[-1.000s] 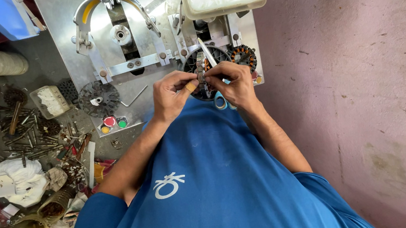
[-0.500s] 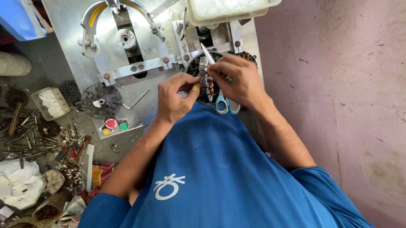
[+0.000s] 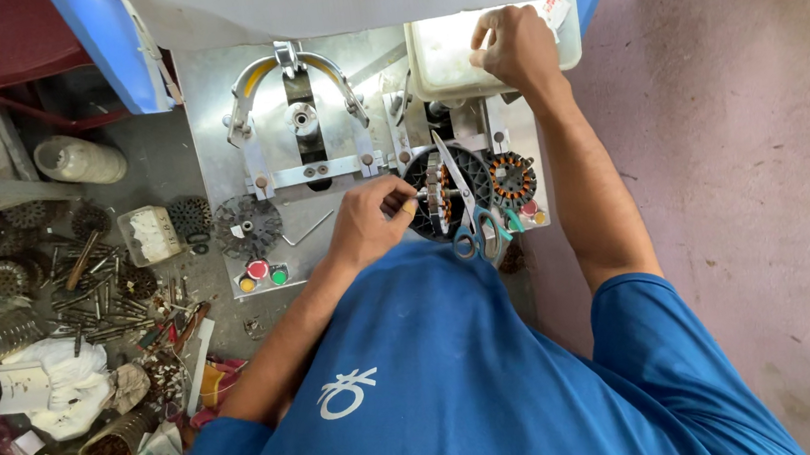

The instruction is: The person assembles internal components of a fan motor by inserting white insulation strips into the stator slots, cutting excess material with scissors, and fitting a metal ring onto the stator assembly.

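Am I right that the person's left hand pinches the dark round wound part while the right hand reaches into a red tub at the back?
Not quite: the tub is white, not red. The head view shows the right hand at its rim, and the left hand does pinch the dark round wound part.

Left hand [image 3: 372, 223] grips a round stator [image 3: 444, 193]; right hand [image 3: 513, 46] reaches into a white tub [image 3: 438, 63].

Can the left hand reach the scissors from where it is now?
Probably yes. The left hand holds the dark round stator, and the scissors lie on that same part, just beside its fingers. Nothing stands between them. The right hand is away at the white tray.
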